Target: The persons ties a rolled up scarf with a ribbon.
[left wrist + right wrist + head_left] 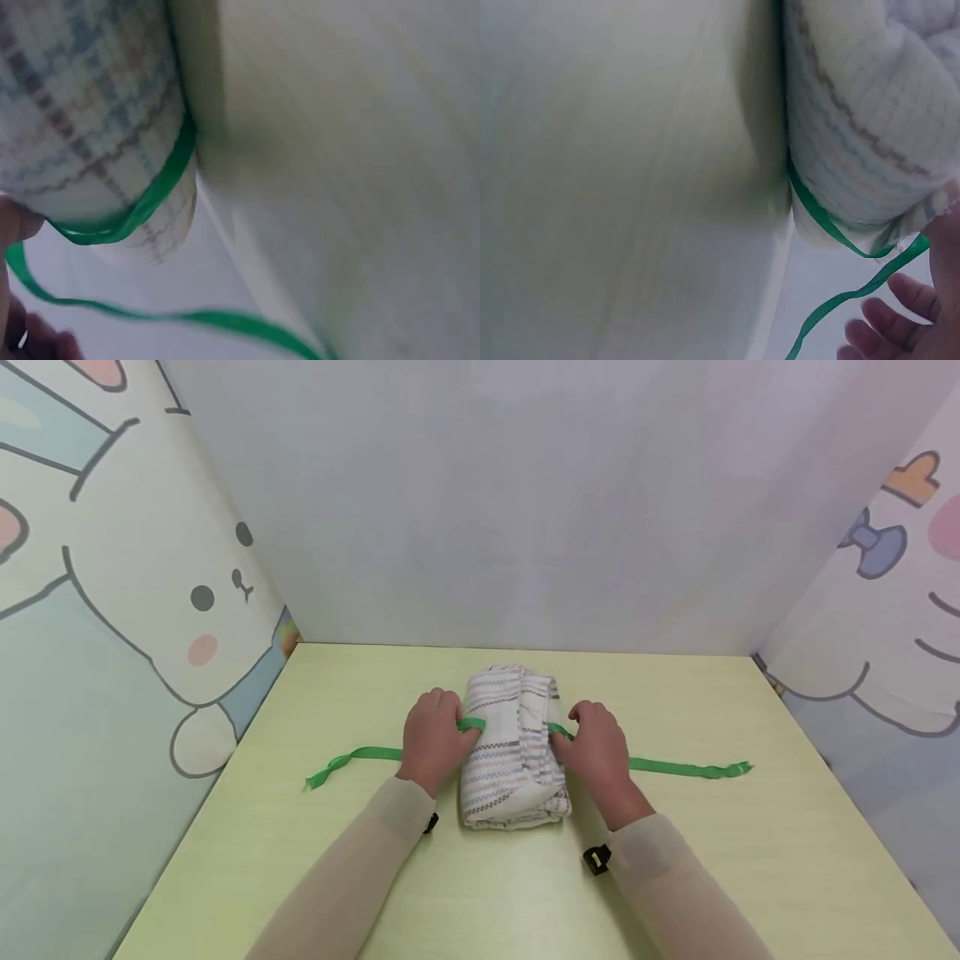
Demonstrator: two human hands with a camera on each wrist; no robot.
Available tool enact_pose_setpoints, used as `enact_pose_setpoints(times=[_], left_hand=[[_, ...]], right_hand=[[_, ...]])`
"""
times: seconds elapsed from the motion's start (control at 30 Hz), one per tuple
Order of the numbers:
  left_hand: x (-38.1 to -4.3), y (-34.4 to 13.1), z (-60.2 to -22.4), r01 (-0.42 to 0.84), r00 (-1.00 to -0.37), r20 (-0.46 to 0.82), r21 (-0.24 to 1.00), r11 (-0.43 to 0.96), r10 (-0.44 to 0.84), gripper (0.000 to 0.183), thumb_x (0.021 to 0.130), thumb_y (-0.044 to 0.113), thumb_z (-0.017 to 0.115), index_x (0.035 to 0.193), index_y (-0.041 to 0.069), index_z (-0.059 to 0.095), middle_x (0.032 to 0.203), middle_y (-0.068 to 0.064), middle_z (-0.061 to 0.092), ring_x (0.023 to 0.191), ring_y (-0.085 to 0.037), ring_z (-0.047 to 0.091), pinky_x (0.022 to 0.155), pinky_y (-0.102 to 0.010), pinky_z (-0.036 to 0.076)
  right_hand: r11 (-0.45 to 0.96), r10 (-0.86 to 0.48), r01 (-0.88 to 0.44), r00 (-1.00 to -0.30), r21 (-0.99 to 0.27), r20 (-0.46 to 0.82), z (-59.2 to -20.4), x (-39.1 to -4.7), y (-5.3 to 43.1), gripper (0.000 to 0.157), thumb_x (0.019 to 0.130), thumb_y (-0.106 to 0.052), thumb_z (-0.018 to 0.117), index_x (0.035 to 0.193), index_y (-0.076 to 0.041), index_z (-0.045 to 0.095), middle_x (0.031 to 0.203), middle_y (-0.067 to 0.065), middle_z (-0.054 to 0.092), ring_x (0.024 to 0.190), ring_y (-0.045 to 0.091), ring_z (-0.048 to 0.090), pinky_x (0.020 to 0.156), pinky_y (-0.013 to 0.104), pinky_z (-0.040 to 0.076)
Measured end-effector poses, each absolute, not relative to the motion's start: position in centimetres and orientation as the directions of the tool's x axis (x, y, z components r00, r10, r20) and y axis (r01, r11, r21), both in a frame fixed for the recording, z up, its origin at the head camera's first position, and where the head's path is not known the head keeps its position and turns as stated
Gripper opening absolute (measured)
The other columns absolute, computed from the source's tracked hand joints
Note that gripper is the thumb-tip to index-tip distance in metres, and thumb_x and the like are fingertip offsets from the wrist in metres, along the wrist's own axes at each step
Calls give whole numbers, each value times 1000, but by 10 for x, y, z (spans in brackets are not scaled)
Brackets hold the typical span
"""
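Observation:
A folded, rolled striped cloth [495, 777], like a towel, lies on the table in the head view. A green ribbon [675, 767] passes beneath it and comes up both sides. My left hand [437, 739] pinches the ribbon at the roll's left side, thumb against the cloth. On the opposite side my right hand [598, 756] holds the ribbon by the thumb, its other fingers loosely bent in the right wrist view. Both wrist views show the ribbon [157, 195] hugging the curve of the cloth [855, 135] up to the thumb. Its loose ends trail outward past each hand.
The pale yellow tabletop [480, 893] meets a plain light backdrop [510, 527] at its far edge. Cartoon-printed panels [150, 568] stand along the left and right sides. A small black clip [597, 860] sits at the right wrist.

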State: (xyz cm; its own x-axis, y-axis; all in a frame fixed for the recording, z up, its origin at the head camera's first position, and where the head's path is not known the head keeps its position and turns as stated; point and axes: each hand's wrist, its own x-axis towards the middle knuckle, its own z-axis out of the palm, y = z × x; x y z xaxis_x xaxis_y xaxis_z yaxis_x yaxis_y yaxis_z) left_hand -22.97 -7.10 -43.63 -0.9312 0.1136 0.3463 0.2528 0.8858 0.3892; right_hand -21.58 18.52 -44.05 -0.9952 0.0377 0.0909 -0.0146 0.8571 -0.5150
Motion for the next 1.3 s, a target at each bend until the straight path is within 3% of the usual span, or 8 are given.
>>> enact_pose_setpoints(times=[0.1, 0.2, 0.3, 0.43, 0.63, 0.9, 1.17, 1.3], left_hand=[[-227, -69, -433, 198, -938, 329, 251, 948, 108, 43, 87, 40, 80, 76, 13, 48, 70, -1, 45, 65, -20, 43, 57, -31, 36], [-223, -67, -432, 138, -969, 228, 187, 972, 94, 45, 94, 47, 71, 69, 16, 51, 59, 2, 45, 55, -15, 44, 48, -29, 35], [-219, -66, -431, 94, -989, 134, 186, 978, 69, 52, 98, 51, 64, 61, 16, 54, 53, 3, 45, 50, -14, 46, 45, -31, 37], [-216, -64, -431, 35, -999, 45, 231, 972, 25, 58, 102, 53, 55, 57, 16, 54, 52, 2, 48, 50, -16, 50, 47, -34, 40], [-212, -57, -435, -45, -998, -49, 316, 948, -31, 60, 106, 50, 41, 60, 15, 56, 58, -4, 56, 55, -21, 55, 51, -38, 43], [-205, -56, -439, -37, -999, -16, 457, 889, -33, 56, 106, 46, 43, 60, 16, 53, 56, -1, 50, 55, -19, 52, 50, -34, 40], [-197, -55, -437, 81, -982, 186, 363, 928, 14, 46, 103, 40, 56, 62, 19, 58, 56, 5, 51, 53, -13, 49, 49, -32, 38], [-195, -53, -436, 148, -960, 275, 345, 927, 51, 37, 101, 33, 60, 67, 20, 65, 62, 5, 57, 55, -12, 51, 49, -32, 41]], right_hand=[[897, 83, 73, -997, -435, 4, -436, -213, 187, 41, 97, -43, 66, 102, -2, 60, 97, 12, 60, 82, 29, 57, 64, 42, 48], [915, 119, 175, -978, -363, -172, -430, -211, 187, 52, 99, -56, 53, 83, -7, 60, 78, 9, 60, 67, 26, 56, 53, 38, 43], [917, 96, 216, -936, -336, -339, -426, -210, 187, 69, 102, -62, 37, 71, -7, 65, 67, 10, 62, 58, 25, 56, 49, 35, 39], [905, 34, 204, -910, -374, -414, -428, -209, 187, 82, 105, -62, 24, 68, -5, 69, 63, 13, 66, 54, 25, 58, 49, 34, 40], [865, 17, 210, -920, -456, -392, -434, -208, 184, 77, 108, -55, 21, 70, -4, 64, 63, 14, 64, 53, 26, 58, 52, 36, 43], [812, 28, 221, -939, -540, -343, -432, -208, 177, 67, 109, -49, 23, 82, -3, 63, 67, 13, 62, 57, 26, 59, 54, 36, 45], [745, 55, 242, -951, -622, -305, -437, -207, 174, 62, 108, -49, 23, 73, -8, 54, 65, 11, 55, 54, 23, 52, 53, 35, 44], [710, 69, 237, -961, -663, -269, -439, -208, 173, 60, 108, -47, 23, 79, -7, 57, 69, 13, 56, 56, 25, 53, 53, 37, 45]])
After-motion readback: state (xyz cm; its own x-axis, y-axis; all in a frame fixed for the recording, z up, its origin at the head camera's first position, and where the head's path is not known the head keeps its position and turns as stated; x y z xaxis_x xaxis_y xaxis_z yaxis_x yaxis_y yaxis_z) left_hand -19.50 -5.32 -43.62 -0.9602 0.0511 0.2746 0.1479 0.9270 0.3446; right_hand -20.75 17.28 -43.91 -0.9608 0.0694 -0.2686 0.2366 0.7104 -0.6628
